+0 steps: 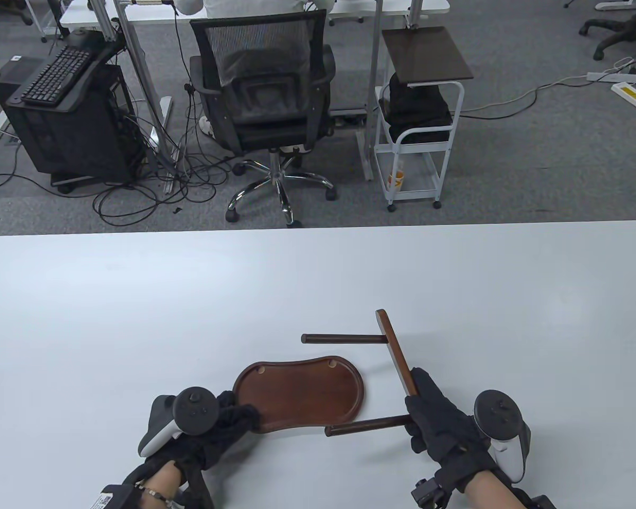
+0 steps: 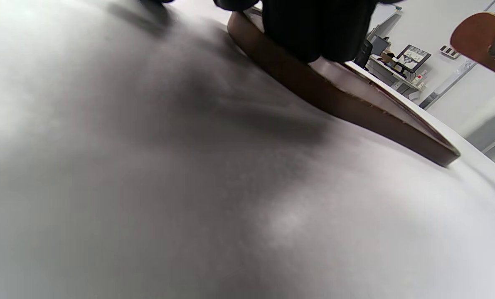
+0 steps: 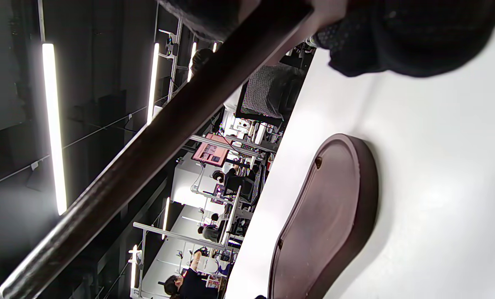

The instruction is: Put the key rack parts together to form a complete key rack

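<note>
A dark wooden kidney-shaped base tray point(image 1: 302, 392) lies flat on the white table point(image 1: 138, 318), with two small holes along its far rim. My left hand point(image 1: 228, 419) presses its near left rim; in the left wrist view the fingers point(image 2: 318, 29) rest on the tray's edge point(image 2: 355, 108). My right hand point(image 1: 429, 413) grips the near end of a flat wooden bar point(image 1: 397, 352) with two round posts, one point(image 1: 342, 339) near the far end and one point(image 1: 368, 426) next to the hand. The frame is held above the table, right of the tray. In the right wrist view the near post point(image 3: 156, 141) crosses the frame above the tray point(image 3: 326, 220).
The table's far edge point(image 1: 318, 228) runs across the middle of the table view. Beyond it stand an office chair point(image 1: 265, 106), a white cart point(image 1: 418, 132) and a computer tower point(image 1: 63, 116) on the floor.
</note>
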`<state>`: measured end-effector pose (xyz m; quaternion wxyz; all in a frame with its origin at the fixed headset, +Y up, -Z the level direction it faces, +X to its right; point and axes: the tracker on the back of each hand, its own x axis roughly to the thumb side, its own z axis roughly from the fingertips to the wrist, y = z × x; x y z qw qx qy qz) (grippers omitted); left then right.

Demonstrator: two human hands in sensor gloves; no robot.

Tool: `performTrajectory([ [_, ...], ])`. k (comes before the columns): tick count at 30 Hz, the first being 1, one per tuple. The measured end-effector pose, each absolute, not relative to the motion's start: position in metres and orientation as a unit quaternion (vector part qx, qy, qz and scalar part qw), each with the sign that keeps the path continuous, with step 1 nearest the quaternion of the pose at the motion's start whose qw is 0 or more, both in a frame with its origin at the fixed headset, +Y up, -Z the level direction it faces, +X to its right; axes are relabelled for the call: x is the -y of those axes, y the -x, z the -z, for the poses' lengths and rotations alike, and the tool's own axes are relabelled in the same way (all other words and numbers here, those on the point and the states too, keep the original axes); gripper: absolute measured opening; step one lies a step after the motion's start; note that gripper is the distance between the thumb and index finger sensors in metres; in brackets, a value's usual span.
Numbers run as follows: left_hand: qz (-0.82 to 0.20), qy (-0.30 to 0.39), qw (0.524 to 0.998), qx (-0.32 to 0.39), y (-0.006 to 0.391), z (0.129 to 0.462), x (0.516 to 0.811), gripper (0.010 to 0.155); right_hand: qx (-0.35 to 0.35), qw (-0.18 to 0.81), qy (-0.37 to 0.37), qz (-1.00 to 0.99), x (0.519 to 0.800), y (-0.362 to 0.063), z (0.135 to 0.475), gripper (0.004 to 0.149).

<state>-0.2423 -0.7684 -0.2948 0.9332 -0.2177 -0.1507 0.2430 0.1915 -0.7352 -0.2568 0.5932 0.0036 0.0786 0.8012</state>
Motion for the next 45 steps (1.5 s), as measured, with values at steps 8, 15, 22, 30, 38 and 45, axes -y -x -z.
performTrajectory([
  [8, -0.26, 0.249, 0.917, 0.169, 0.24, 0.292, 0.769, 0.045, -0.078, 0.591, -0.005, -0.803, 0.736, -0.192, 0.257, 0.063],
  [15, -0.254, 0.282, 0.905, 0.191, 0.234, 0.289, 0.767, 0.046, -0.082, 0.587, -0.004, -0.805, 0.737, -0.191, 0.257, 0.062],
  [22, -0.263, 0.351, 0.873, 0.212, 0.227, 0.284, 0.768, 0.049, -0.085, 0.589, -0.001, -0.804, 0.738, -0.191, 0.258, 0.062],
  [30, -0.246, 0.375, 0.863, 0.232, 0.219, 0.279, 0.766, 0.052, -0.093, 0.588, 0.006, -0.803, 0.741, -0.192, 0.259, 0.062],
  [38, -0.259, 0.368, 0.86, 0.238, 0.22, 0.28, 0.762, 0.052, -0.091, 0.588, 0.007, -0.804, 0.741, -0.192, 0.26, 0.062],
  [45, -0.33, 0.257, 0.888, 0.19, 0.228, 0.294, 0.737, 0.055, -0.066, 0.589, 0.01, -0.805, 0.736, -0.198, 0.267, 0.061],
])
